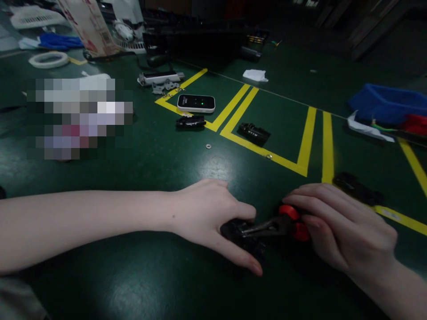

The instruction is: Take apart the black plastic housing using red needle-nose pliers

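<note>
My left hand [213,213] is wrapped over a small black plastic part [248,240] low on the green table, thumb along its near side and fingers on its far side. My right hand [350,222] grips pliers [267,226] by their red handles. The metal jaws point left and reach onto the black part between my left thumb and forefinger. Whether the jaws pinch anything is too dark to tell. Most of the black part is hidden under my left palm.
Similar black parts [254,133] lie beyond my hands, one beside a white-edged device with a green light [196,103]. Small metal rings [208,146] rest on the table. Yellow tape [267,149] marks off areas. A blue bin [390,102] stands at the right, a tape roll [49,60] at the far left.
</note>
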{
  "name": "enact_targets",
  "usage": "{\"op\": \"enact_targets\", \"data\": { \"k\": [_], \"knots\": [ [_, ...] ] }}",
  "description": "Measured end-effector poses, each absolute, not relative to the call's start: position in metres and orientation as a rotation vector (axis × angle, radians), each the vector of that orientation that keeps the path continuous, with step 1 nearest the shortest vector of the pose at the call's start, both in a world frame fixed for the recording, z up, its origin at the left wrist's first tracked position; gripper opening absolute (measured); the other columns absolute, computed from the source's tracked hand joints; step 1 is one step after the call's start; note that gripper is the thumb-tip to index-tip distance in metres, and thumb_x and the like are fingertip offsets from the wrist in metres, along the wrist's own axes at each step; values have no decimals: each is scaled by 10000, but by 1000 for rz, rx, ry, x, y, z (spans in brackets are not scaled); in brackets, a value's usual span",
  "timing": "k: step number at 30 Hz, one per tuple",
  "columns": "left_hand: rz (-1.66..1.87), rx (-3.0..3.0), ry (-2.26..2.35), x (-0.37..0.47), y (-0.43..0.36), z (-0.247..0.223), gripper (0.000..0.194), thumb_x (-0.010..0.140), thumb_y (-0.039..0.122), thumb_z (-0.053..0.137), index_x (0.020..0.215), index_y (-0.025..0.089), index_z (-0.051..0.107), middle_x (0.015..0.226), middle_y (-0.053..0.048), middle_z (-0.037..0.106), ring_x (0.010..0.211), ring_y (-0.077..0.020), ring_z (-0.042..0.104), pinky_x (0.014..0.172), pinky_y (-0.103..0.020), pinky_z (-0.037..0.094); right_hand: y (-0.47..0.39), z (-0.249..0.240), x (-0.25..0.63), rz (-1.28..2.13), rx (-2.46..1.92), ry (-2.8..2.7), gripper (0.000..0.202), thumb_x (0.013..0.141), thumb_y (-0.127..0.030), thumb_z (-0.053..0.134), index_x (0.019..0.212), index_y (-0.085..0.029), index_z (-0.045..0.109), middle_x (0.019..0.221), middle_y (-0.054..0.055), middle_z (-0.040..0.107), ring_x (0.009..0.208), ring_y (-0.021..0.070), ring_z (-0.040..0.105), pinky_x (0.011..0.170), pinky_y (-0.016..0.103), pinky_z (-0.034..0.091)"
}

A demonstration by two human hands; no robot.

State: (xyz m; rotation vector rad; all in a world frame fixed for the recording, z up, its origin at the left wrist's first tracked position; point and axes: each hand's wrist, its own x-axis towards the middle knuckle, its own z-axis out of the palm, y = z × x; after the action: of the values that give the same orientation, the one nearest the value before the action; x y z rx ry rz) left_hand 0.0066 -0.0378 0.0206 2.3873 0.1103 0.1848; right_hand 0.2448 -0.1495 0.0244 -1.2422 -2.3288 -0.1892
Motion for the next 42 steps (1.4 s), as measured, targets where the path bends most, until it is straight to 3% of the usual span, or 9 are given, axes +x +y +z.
{"op": "enact_targets", "data": {
  "k": [15, 42],
  "knots": [
    [159, 2392, 171, 7, -38, 21, 511, 786, 689, 652, 742, 192, 539, 557, 76, 564, 503, -90, 529, 569, -256, 325, -147, 22, 242, -262, -1259, -2321, 157, 949, -163, 435, 1017, -192, 573, 912, 79, 608, 786, 196, 597, 617, 335, 492],
    [158, 2294, 200, 7, -37, 22, 474, 780, 642, 686, 741, 185, 567, 589, 71, 599, 528, -85, 548, 581, -247, 335, -148, 25, 240, -218, -1291, -2297, 166, 956, -149, 438, 1049, -177, 574, 950, 86, 615, 810, 182, 607, 642, 323, 501]
  ]
}}
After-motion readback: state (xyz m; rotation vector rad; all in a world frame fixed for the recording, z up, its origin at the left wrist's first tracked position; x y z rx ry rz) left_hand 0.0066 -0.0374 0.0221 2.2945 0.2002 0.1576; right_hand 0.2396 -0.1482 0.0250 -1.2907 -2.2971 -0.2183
